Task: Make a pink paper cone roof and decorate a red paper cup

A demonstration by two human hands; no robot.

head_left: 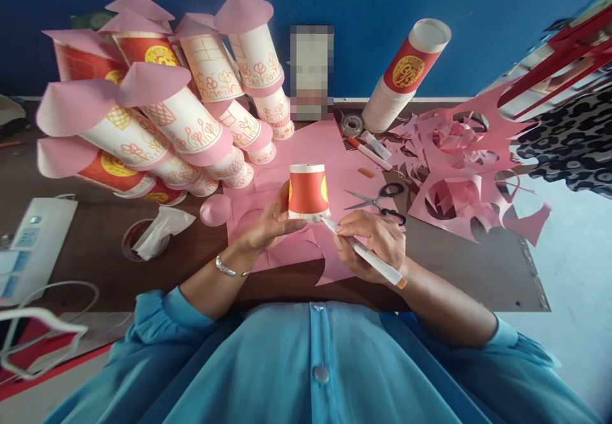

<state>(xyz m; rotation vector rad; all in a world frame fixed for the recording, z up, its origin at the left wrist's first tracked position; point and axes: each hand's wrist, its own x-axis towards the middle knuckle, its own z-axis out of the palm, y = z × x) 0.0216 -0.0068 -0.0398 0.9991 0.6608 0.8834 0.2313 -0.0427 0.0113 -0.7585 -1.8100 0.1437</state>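
My left hand is wrapped round a red and white paper cup with yellow print on its sides. The cup is upside down, its narrow end uppermost. In my right hand is a white marker with an orange end, held like a pen. Its tip meets or nearly meets the white band at the cup's lower edge, where some faint marks show. Black-handled scissors lie with blades apart just beyond my right hand. Pink paper is spread under both hands.
Paper-cup towers with pink cone roofs crowd the left back. A tall cup stack leans near the blue wall. Cut pink scraps lie right, near a tape roll and a glue stick. A bowl with tissue stands left.
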